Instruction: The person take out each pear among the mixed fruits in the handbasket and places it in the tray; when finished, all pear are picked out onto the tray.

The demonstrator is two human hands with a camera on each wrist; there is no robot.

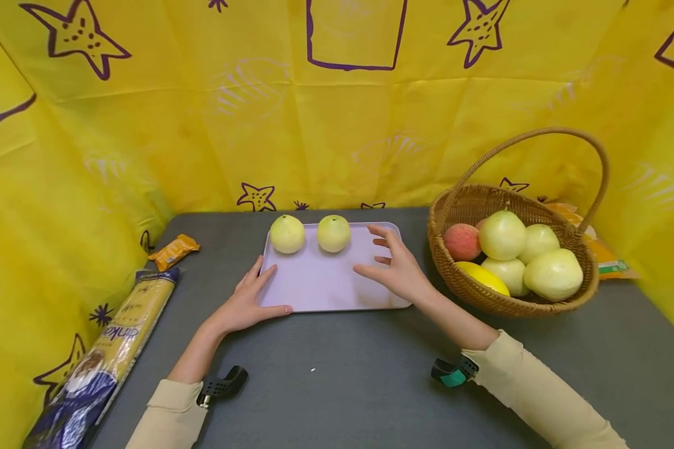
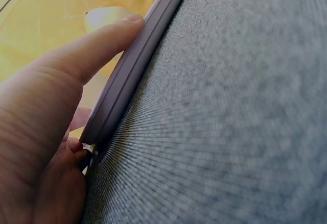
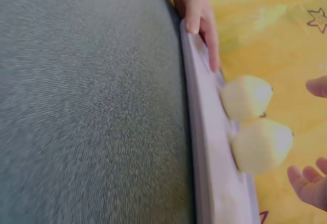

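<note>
A pale lilac tray [image 1: 322,287] lies flat on the grey table. Along its back edge stand two round, pale yellow-green fruits, the left fruit [image 1: 287,236] in the back left corner and the right fruit [image 1: 333,236] beside it. At the front left corner my left hand [image 1: 248,304] rests against the tray, fingers along the left side. Its thumb [image 2: 115,34] lies on the front rim in the left wrist view. Over the tray's right part hovers my right hand [image 1: 397,267], fingers spread and loosely bent around nothing.
To the right stands a handled wicker basket [image 1: 455,280] with several pale green fruits, a reddish peach [image 1: 462,242] and a yellow fruit [image 1: 482,278]. An orange packet [image 1: 174,251] and a long yellow-and-blue bag [image 1: 118,343] lie left. Yellow cloth [image 1: 337,137] hangs behind.
</note>
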